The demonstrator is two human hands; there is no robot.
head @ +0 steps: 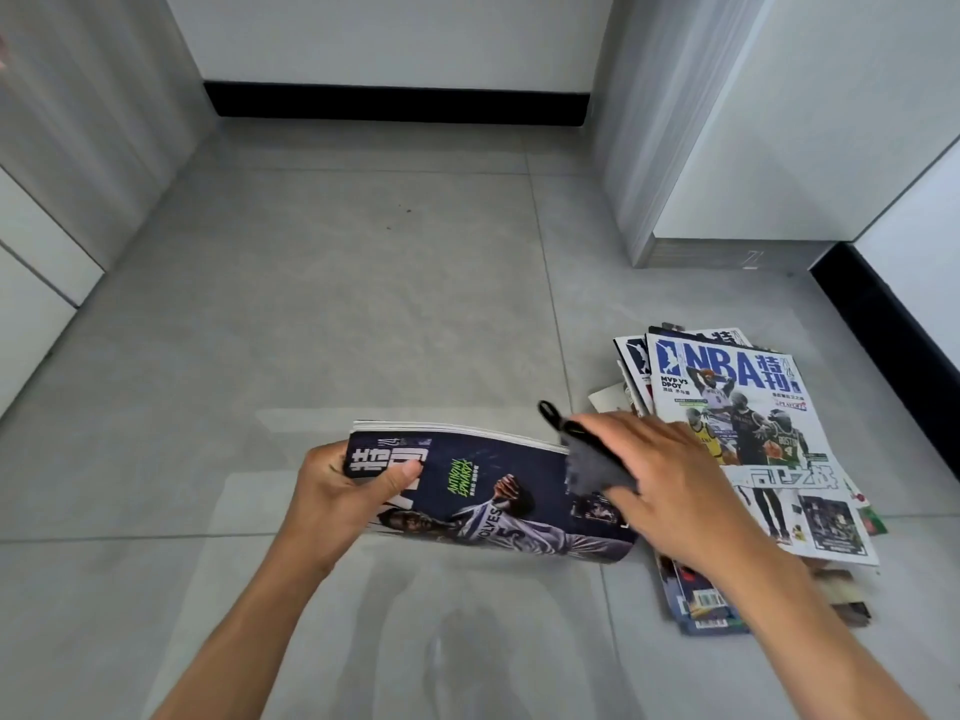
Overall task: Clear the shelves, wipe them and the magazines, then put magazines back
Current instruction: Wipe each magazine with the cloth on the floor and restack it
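I'm seeing left hand (347, 493) gripping dark mag (483, 491) by its edge w/ thumb on cover, right hand (670, 485) pressing grey cloth (597, 465) onto it, mag just left of floor pile (748, 439)

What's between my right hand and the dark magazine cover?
A grey cloth, pressed under the right hand onto the dark magazine, in the head view.
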